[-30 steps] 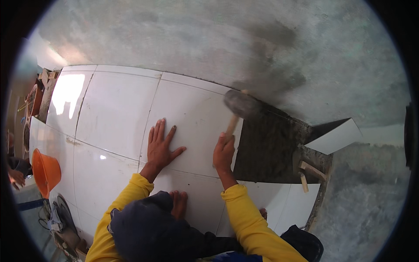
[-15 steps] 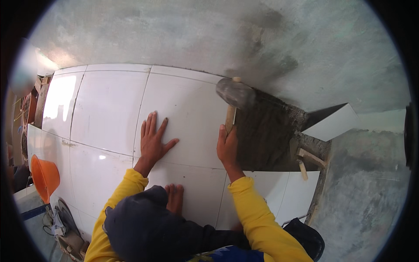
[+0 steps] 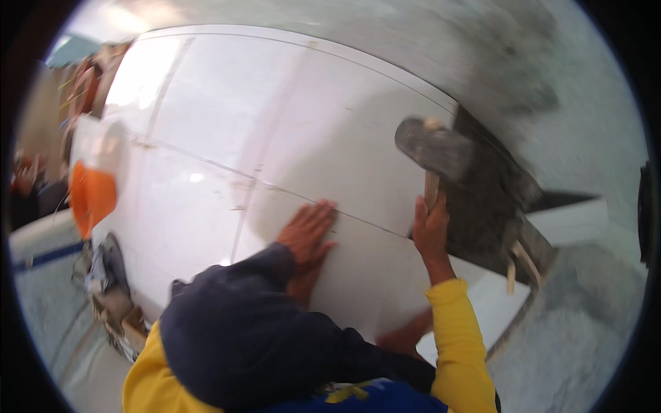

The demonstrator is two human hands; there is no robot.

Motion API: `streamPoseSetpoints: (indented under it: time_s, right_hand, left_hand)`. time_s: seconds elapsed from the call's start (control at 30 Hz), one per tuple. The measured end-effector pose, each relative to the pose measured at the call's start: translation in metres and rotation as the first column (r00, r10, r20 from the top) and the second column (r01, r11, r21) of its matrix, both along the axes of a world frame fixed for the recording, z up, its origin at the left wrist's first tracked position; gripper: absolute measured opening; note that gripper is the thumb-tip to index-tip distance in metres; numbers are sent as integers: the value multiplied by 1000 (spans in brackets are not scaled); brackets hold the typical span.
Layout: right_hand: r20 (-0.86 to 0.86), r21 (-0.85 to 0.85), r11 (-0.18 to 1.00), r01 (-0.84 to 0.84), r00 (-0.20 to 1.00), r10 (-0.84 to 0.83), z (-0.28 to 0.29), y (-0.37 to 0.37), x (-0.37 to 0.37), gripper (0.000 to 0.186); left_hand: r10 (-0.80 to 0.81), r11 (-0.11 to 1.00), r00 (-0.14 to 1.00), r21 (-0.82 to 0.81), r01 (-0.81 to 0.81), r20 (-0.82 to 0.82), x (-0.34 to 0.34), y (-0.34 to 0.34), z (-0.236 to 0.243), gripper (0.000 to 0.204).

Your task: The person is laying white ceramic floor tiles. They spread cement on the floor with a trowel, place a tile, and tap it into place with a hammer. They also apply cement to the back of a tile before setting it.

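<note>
My right hand [image 3: 432, 227] is wrapped round the wooden handle of a rubber mallet [image 3: 435, 149] with a dark, blurred head. That head hangs over the right edge of a large white floor tile [image 3: 351, 131], beside a bed of dark wet mortar [image 3: 482, 213]. I cannot tell whether it touches the tile. My left hand [image 3: 308, 234] lies flat near a seam between white tiles, fingers stretched out and holding nothing. Dark cloth over my knee hides the left forearm. Below the left hand part of my bare foot [image 3: 301, 286] shows on the tiles.
A loose white tile piece [image 3: 570, 221] leans at the right by the wall. Near it, a wooden-handled tool [image 3: 525, 261] lies on the mortar's edge. An orange bowl [image 3: 91, 199] stands far left, with a cluttered heap of tools [image 3: 107, 275] below it. A grey wall [image 3: 592, 89] bounds the back and right.
The view has shifted and turned. My left hand has moved nearer to me, from the middle of the far tile to the seam. The mallet stays in my right hand near the mortar's edge.
</note>
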State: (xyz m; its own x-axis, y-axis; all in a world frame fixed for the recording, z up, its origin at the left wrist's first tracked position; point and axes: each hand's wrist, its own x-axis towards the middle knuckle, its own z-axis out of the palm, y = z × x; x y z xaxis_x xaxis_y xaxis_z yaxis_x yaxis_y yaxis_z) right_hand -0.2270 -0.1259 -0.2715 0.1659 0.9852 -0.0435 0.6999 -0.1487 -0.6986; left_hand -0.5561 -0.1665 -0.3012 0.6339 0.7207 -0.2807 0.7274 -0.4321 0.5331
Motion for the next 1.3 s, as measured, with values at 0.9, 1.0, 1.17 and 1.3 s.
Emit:
streamPoseSetpoints:
  time_s: [0.9, 1.0, 1.17, 1.3]
  right_hand:
    - [47, 97, 988, -123, 992, 119, -19, -17, 43, 45]
    - [58, -182, 983, -40, 997, 52, -6, -21, 44, 45]
    - [126, 168, 982, -90, 990, 69, -23, -32, 31, 43]
    - [163, 10, 995, -102, 982, 99, -7, -38, 12, 39]
  left_hand:
    - [-13, 1000, 999, -23, 12, -51, 4, 6, 8, 78]
    - [-18, 998, 996, -55, 13, -91, 1, 4, 10, 77]
    - [2, 1000, 997, -20, -3, -75, 1, 6, 13, 76]
    - [-19, 999, 998, -48, 22, 63, -3, 19, 5, 70]
